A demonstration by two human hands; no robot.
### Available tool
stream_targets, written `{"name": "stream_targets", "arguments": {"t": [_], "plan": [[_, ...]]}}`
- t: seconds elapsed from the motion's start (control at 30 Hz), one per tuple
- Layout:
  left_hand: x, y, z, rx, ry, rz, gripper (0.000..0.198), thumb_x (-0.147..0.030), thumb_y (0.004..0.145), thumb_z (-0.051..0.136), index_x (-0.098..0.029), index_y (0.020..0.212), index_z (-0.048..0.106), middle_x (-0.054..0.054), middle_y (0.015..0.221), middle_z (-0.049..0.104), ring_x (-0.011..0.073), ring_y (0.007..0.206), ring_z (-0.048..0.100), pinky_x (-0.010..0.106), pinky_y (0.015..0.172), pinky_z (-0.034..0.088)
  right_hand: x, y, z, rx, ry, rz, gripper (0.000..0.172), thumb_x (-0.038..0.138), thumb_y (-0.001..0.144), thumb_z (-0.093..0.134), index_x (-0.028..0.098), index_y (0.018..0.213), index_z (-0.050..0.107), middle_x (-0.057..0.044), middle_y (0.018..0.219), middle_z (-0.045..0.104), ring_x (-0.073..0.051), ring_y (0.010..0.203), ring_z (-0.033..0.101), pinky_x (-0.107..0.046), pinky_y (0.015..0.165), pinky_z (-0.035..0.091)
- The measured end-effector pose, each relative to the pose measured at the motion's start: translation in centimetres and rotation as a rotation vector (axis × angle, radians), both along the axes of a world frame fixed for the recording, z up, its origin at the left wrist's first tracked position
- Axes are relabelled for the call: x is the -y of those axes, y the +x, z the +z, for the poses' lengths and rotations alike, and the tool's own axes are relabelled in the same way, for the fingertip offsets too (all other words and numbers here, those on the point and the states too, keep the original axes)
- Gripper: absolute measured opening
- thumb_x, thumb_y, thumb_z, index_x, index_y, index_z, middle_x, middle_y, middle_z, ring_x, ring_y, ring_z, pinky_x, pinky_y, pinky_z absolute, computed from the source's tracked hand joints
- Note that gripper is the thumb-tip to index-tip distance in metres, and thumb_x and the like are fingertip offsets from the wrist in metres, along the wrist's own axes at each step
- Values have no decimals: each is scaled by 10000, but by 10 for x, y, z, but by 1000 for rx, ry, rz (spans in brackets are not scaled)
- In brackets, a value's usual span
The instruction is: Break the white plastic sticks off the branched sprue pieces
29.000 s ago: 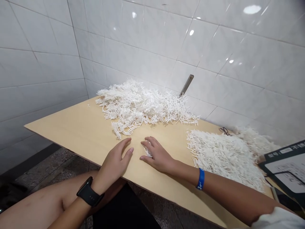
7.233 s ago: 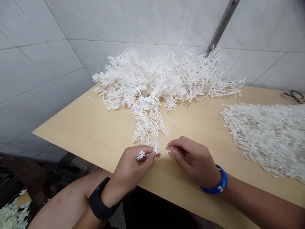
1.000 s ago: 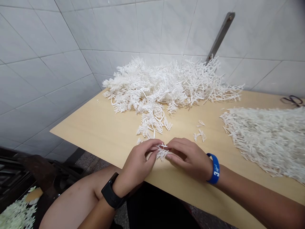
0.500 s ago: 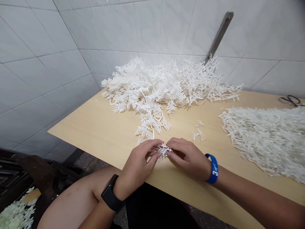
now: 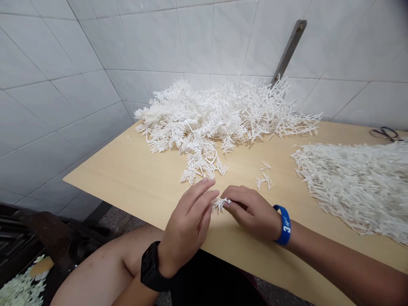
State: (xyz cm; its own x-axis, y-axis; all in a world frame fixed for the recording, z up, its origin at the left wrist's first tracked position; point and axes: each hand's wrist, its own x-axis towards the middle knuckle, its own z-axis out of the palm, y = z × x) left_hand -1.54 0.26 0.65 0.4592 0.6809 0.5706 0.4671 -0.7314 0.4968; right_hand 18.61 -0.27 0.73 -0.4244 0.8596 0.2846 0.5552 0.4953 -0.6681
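Note:
My right hand, with a blue wristband, pinches a small white plastic sprig just above the wooden table near its front edge. My left hand, with a black watch on the wrist, lies beside it with fingers stretched out, fingertips close to the sprig. A tangled heap of white plastic branches lies behind the hands against the tiled wall, with a strand trailing toward them. A flat pile of separated white sprigs covers the table's right side.
A few loose sprigs lie between the hands and the right pile. Black scissors rest at the far right by the wall. A metal bracket leans on the wall tiles. Pale pieces lie on the floor at lower left.
My left hand has let go of the sprig and straightened its fingers. The right hand keeps the sprig pinched in about the same spot.

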Motion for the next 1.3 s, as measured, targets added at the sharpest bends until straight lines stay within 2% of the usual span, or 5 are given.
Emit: {"name": "stream_targets", "arguments": {"t": [0.13, 0.4, 0.6, 1.03, 1.3], "plan": [[-9, 1, 0, -197, -99, -85, 452, -72, 932, 403, -215, 1360, 384, 77, 1350, 569, 191, 1321, 459, 459, 1197, 204, 0, 2, -3, -10, 48, 37, 182, 173, 967, 476, 206, 880, 632, -31, 868, 672, -169, 830, 612, -314, 774, 432], [-19, -4, 14, -287, -278, -72, 89, -150, 853, 543, -221, 886, 587, -8, 819, 649, 187, 853, 573, 372, 872, 372, 1, 1, -1, -80, 77, -2, 174, 159, 951, 501, 190, 863, 648, -34, 816, 666, -154, 766, 607, -277, 725, 462], [-19, -1, 20, -250, -377, -110, 32, -182, 840, 543, -211, 831, 552, -31, 773, 606, 157, 782, 530, 325, 809, 343, -1, 0, 0, -101, 99, -64, 188, 178, 953, 492, 187, 865, 658, -40, 779, 664, -159, 736, 606, -280, 690, 471], [-24, 2, 11, -196, -454, -27, 341, -182, 780, 566, -177, 523, 342, -73, 488, 320, 88, 536, 370, 248, 630, 322, 1, -1, -2, -18, 83, -93, 155, 162, 931, 506, 182, 864, 645, -27, 787, 650, -151, 722, 592, -286, 693, 442], [-24, -3, 9, 20, -680, -67, 167, -153, 790, 571, -183, 794, 735, -6, 792, 742, 167, 761, 657, 210, 652, 468, 4, -2, 0, 94, 101, -8, 186, 366, 884, 646, 191, 936, 612, -30, 901, 697, -186, 829, 631, -323, 774, 419]]}}
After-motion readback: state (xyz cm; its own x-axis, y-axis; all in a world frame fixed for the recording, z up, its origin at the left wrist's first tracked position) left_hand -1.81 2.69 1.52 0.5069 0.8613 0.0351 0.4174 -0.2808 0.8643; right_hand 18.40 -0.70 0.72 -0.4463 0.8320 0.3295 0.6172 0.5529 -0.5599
